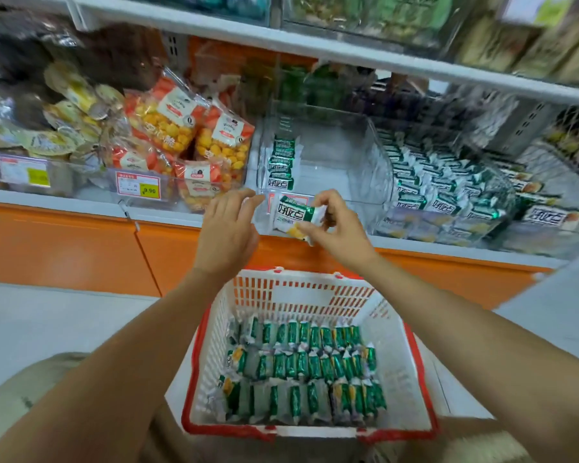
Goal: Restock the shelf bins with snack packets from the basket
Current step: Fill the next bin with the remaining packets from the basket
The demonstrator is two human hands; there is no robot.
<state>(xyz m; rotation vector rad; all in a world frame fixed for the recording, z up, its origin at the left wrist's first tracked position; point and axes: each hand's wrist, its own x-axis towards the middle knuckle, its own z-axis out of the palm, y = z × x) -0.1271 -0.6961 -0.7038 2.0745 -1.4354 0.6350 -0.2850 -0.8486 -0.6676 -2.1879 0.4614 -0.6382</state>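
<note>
**Green-and-white packet held at the front of a nearly bare bin**

The packet (295,217) is just in front of the clear bin's front lip, above the basket. The right hand (341,230) pinches its right end between thumb and fingertips. The left hand (226,235) is spread beside its left end and grips nothing.

The packet looks light, thin and crinkly, with a slick film wrapper. Its filling is probably crushable, so the sealed ends are the safer hold.

The clear bin (378,155) holds only a short row of packets (281,165) along its left wall. The neighbouring bin (448,192) to the right is packed full. The basket (411,379) carries three rows of matching packets (301,365).
</note>
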